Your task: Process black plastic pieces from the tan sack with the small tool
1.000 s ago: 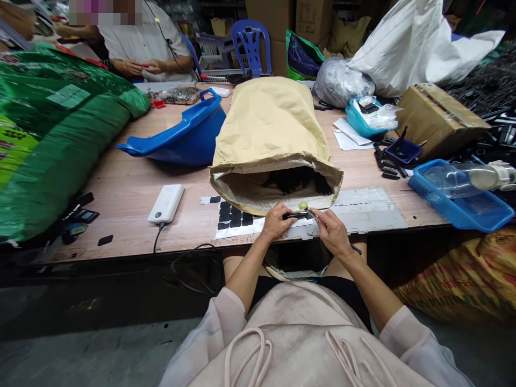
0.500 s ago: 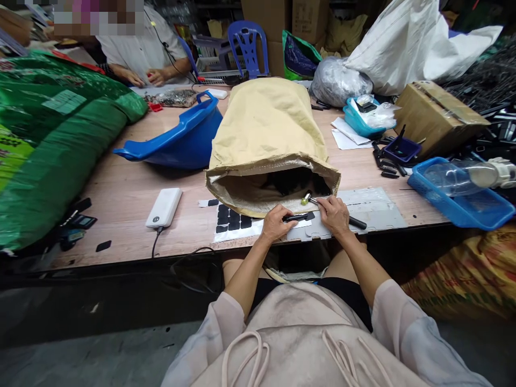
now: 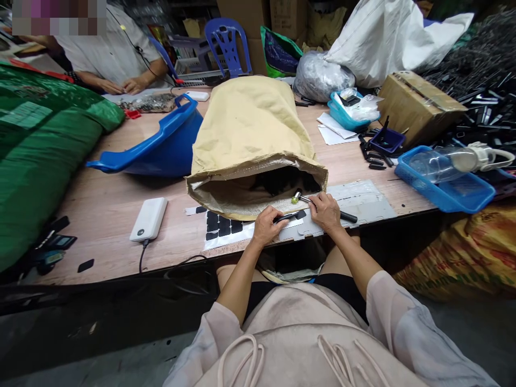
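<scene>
Head view: table (image 3: 116, 199) spans the scene. Tan sack (image 3: 252, 121) lies across its middle, open mouth facing the worker, dark contents inside. Left of it, blue basin (image 3: 173, 142); by the near edge, pale flat board (image 3: 365, 203) and sheet of black pads (image 3: 224, 228), partly under the sack's lip.

Small hammer (image 3: 348, 217), long axis roughly left-right: head just beyond the slim black piece (image 3: 287, 217), close to the sack's lip; handle emerges past the right hand (image 3: 325, 211). Those fingers are closed on the shaft; contact beneath the head, cannot tell. Left hand (image 3: 266, 227) pinches the black piece, which points toward the right hand, its free end nearest the hammer.

Against the earliest frame: handle now swung out sideways, head farther beyond the piece. Whole scene sits more leftward, likely camera turn. Left hand's pinch unchanged.
</scene>
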Demonstrator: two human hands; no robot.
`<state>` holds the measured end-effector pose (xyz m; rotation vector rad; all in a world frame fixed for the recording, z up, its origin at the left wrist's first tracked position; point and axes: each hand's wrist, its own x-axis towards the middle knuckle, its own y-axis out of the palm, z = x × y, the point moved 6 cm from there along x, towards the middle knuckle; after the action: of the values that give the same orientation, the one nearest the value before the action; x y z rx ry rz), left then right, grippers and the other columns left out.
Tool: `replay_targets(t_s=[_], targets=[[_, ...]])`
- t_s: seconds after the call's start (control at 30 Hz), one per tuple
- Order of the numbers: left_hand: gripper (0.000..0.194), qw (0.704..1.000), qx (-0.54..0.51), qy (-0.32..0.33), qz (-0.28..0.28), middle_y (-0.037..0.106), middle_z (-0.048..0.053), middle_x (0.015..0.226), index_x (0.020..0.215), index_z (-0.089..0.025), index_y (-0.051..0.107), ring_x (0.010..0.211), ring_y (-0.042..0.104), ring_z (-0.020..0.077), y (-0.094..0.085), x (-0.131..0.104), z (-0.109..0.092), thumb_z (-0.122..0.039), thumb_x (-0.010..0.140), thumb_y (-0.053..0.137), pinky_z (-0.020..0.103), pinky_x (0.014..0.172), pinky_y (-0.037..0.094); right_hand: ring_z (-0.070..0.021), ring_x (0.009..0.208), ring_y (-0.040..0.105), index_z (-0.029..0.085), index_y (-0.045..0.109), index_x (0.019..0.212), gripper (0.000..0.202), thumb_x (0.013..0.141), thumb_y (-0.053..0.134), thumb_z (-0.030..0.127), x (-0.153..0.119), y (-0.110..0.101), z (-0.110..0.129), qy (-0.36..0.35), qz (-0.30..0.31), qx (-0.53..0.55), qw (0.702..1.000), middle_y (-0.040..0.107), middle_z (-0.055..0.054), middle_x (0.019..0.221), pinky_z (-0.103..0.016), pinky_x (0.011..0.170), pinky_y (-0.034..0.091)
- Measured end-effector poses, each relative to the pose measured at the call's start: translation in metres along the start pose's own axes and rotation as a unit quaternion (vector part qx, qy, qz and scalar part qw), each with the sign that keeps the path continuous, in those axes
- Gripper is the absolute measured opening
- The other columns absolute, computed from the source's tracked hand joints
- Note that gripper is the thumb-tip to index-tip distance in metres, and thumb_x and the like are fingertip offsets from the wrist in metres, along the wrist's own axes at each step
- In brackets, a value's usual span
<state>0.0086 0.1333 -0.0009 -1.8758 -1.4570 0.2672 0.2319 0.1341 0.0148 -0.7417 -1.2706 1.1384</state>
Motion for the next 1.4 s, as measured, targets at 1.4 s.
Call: replay_targets(t_s=[1.4], targets=[[0.026, 0.959, 0.049, -0.236, -0.148, 0.077, 0.013, 0.114, 0.105, -0.018, 0.075, 0.117, 0.068, 0.0337, -0.053, 0.097, 0.077, -0.010, 0.081, 0.068, 0.045, 0.108, 0.051, -0.0256, 0.097, 0.049, 0.022, 0.074, 0.111, 0.026, 0.098, 0.054, 0.029, 0.000, -0.001, 0.001, 0.005, -0.005, 0.011, 1.000, 0.064, -0.010, 0.102, -0.036, 0.081, 0.036]])
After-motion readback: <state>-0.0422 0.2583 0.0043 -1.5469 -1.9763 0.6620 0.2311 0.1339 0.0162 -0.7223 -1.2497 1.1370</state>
